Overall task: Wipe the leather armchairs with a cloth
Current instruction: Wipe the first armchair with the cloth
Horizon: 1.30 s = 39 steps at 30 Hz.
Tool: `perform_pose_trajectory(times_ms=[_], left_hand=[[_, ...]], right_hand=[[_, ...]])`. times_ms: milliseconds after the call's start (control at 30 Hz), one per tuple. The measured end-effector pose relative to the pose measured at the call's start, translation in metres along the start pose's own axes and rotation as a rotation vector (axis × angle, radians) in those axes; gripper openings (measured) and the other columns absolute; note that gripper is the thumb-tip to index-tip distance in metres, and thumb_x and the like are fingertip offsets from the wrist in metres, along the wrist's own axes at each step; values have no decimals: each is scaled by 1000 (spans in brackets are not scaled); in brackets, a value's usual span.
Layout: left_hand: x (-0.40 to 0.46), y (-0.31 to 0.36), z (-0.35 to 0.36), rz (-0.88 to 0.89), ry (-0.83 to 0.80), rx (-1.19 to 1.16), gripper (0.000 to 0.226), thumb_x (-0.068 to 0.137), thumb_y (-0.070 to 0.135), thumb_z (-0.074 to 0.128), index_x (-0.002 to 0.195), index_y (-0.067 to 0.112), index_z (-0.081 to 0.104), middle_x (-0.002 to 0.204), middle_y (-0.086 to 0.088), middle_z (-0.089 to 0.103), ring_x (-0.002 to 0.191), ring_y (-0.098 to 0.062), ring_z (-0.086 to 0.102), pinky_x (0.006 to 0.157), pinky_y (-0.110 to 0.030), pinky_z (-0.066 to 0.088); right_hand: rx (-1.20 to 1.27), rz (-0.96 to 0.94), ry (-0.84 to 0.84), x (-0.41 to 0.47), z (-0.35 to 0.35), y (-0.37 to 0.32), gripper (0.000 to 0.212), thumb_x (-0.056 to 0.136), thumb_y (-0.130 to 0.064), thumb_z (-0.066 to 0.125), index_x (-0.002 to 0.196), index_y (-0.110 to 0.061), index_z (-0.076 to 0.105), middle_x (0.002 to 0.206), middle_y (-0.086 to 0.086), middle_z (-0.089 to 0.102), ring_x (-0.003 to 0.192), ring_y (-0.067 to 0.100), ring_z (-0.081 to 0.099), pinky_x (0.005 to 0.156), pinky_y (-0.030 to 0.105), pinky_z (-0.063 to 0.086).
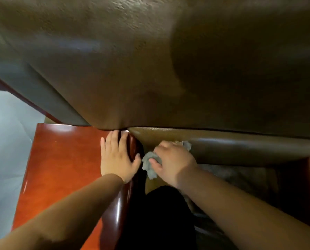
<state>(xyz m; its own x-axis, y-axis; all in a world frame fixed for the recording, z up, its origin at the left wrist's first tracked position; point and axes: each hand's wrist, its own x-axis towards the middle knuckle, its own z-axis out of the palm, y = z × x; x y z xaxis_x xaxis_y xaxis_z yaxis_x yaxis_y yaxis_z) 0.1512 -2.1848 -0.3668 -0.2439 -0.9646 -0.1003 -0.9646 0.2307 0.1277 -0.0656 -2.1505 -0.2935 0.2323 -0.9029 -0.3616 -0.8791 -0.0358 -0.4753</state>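
Brown leather armchair (150, 69), grainy and creased, fills the upper view; its backrest meets the seat cushion (240, 147) along a dark seam. Grey cloth (149, 164), crumpled, lies at the seat's left corner, gripped by the right hand (172, 159), fingers curled round it. Left hand (117, 156) rests flat, fingers straight, on the glossy red-brown wooden armrest (64, 168). The seat runs open to the right. Pale floor (4, 141) at left. Armchair's outline cut off; the upper backrest is blurred, and the space below the seat is too dark to read.

Head view, steeply down (perhaps close).
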Motion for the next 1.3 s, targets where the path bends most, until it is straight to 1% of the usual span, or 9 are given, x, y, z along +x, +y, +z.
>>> perform_pose_trajectory(times_ms=[400,600,733,933,967,1033,1100,1167,1300], left_hand=[[1,-3,3,-3,84,-30,89,80,62,57,152,12,41,155,-27,36,145,-41,29,128,-57,19],[-7,-5,2,54,81,-17,91,84,63,50,156,10,40,160,-27,35,149,-43,31,128,-52,19],[-88,3,7,187,-73,136,90,82,68,46,158,20,43,172,-16,20,159,-38,14,130,-55,11],[-312,9,-12,233,-549,69,75,92,67,38,155,28,49,168,3,35,163,-28,-6,128,-54,-16],[-346,9,-19,248,-668,42,68,95,64,42,152,29,52,162,3,44,163,-28,5,129,-52,-13],[-399,11,-47,267,-910,-36,50,98,54,49,136,26,65,137,-2,67,144,-31,48,126,-42,25],[-430,15,-83,283,-999,-146,39,96,48,50,115,22,71,109,-3,75,110,-29,69,93,-34,51],[-438,19,-121,326,-932,-186,38,95,49,49,113,24,70,107,4,75,103,-22,69,84,-31,52],[-409,31,-186,460,-844,-30,41,101,47,50,133,25,63,129,1,72,119,-22,66,94,-29,51]], right_hand=[[539,484,148,-143,128,35,35,95,-43,62,71,-19,55,74,-3,54,65,14,55,61,41,47],[468,454,177,-196,156,30,31,102,-38,59,90,-10,65,86,3,60,81,25,60,76,43,50],[330,541,75,-232,164,6,33,103,-49,50,87,-22,58,86,-6,56,78,16,56,67,34,38],[318,494,25,-324,168,-73,32,100,-40,57,74,-24,48,72,-10,44,72,17,49,59,29,29],[317,502,8,-340,167,-83,29,101,-42,56,80,-21,53,73,-11,44,76,19,50,64,31,31],[320,514,-16,-377,162,-102,29,101,-46,54,95,-18,62,83,-5,54,87,24,57,70,31,33],[301,554,-48,-416,153,-118,36,102,-48,53,108,-15,66,106,6,66,104,29,63,76,32,40],[281,608,-55,-456,138,-132,40,103,-50,52,116,-15,66,117,8,66,113,30,62,86,35,48],[233,679,-37,-532,105,-146,26,104,-49,51,98,-24,55,115,8,63,107,28,62,80,34,44]])
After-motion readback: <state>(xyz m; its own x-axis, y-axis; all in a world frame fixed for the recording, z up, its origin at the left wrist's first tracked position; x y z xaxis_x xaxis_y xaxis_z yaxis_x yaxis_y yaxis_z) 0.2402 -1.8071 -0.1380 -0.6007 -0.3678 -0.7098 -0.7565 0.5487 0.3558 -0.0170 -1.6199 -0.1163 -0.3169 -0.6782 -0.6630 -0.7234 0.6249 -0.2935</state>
